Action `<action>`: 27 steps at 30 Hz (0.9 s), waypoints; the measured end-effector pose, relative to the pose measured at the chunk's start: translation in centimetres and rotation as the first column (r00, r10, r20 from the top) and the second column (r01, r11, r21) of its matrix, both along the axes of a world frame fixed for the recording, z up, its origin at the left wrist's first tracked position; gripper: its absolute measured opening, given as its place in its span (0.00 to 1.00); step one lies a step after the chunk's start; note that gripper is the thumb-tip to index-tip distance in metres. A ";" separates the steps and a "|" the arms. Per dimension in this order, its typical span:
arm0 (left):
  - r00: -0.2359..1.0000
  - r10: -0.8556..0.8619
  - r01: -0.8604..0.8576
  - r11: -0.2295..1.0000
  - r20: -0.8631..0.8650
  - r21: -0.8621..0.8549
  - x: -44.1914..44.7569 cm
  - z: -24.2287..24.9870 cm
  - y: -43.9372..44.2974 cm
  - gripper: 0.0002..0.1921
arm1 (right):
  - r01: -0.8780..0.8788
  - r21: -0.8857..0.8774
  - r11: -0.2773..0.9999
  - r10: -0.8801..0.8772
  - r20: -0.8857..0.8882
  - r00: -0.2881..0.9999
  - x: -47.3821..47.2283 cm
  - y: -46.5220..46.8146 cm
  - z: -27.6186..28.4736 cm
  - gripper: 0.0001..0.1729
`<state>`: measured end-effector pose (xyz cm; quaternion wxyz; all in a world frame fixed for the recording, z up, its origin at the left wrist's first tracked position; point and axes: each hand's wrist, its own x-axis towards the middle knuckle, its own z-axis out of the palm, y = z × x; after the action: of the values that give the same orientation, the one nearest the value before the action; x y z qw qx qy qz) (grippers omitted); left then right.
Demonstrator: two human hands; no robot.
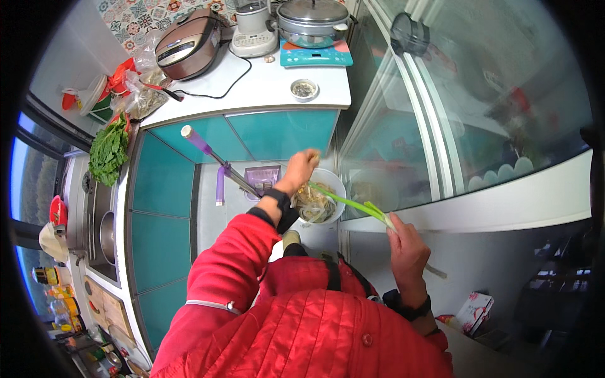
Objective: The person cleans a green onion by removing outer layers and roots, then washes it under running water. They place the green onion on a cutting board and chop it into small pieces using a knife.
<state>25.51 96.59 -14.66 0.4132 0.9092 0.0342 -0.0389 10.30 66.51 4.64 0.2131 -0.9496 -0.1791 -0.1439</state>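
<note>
My right hand (409, 250) grips a green onion (350, 202) by its pale root end. The stalk slants up and left, its green tip over a white waste bin (341, 208). Peelings and plant scraps (315, 203) fill much of that bin, which stands on the floor in front of me. Above its left rim is my left hand (300, 169), fingers bent together and blurred. Whether a small scrap is pinched in those fingertips I cannot make out.
A purple-handled broom (215, 156) and purple dustpan (262, 177) stand left of the bin. Ahead, a counter (264, 90) bears a rice cooker (189, 45), a pot (312, 21) and a small bowl (304, 90). Leafy greens (109, 151) lie near the sink (106, 236). Glass sliding doors (416, 118) border the right.
</note>
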 end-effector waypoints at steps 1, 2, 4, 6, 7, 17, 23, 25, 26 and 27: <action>0.992 -0.027 0.038 0.996 0.124 -0.084 0.9 0.0 -0.3 0.22 | 0.008 0.017 1.000 -0.008 -0.005 1.000 -0.4 -0.6 0.1 0.24; 0.961 -0.058 0.109 0.978 0.272 -0.178 1.4 0.1 -1.0 0.27 | 0.011 0.026 1.000 -0.010 -0.014 1.000 -0.6 -1.1 0.0 0.24; 1.000 0.023 -0.023 0.994 0.002 0.110 1.5 0.6 -2.2 0.29 | 0.017 0.059 0.998 -0.016 -0.008 1.000 -0.6 -2.0 -0.3 0.25; 0.977 0.147 -0.090 0.942 -0.156 0.322 0.7 1.1 -2.4 0.28 | 0.038 0.110 0.993 -0.039 0.007 0.999 -1.3 -2.9 -0.7 0.27; 0.980 0.179 -0.148 0.949 -0.092 0.278 -0.1 1.2 -2.1 0.25 | 0.053 0.103 0.993 -0.050 -0.034 0.998 -1.5 -3.3 -1.0 0.26; 0.893 -0.301 -0.061 0.654 -0.334 -0.754 -18.0 6.4 -7.6 0.44 | -0.248 0.125 0.961 0.266 -0.149 0.952 -2.2 -0.6 -5.1 0.29; 0.858 0.202 -0.448 -0.157 -0.473 -0.880 -22.0 8.5 -5.7 0.33 | -0.557 0.050 0.829 0.558 -0.148 0.817 -5.2 9.2 -5.7 0.26; 0.840 0.275 -0.425 -0.203 -0.468 -0.882 -24.8 7.3 -0.9 0.34 | -0.644 0.004 0.765 0.636 -0.158 0.755 -6.1 11.8 -5.4 0.26; 0.803 0.350 -0.429 -0.223 -0.483 -0.875 -26.8 6.5 1.7 0.35 | -0.706 0.026 0.708 0.700 -0.157 0.696 -6.7 13.2 -5.4 0.26; 0.765 0.408 -0.433 -0.248 -0.499 -0.867 -29.3 5.7 4.7 0.36 | -0.767 0.010 0.642 0.755 -0.181 0.630 -7.4 14.6 -5.3 0.25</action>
<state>-3.82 101.29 -8.95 0.9133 0.2516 0.3087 0.0855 2.93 81.07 -0.64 0.2357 -0.8005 -0.5492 0.0462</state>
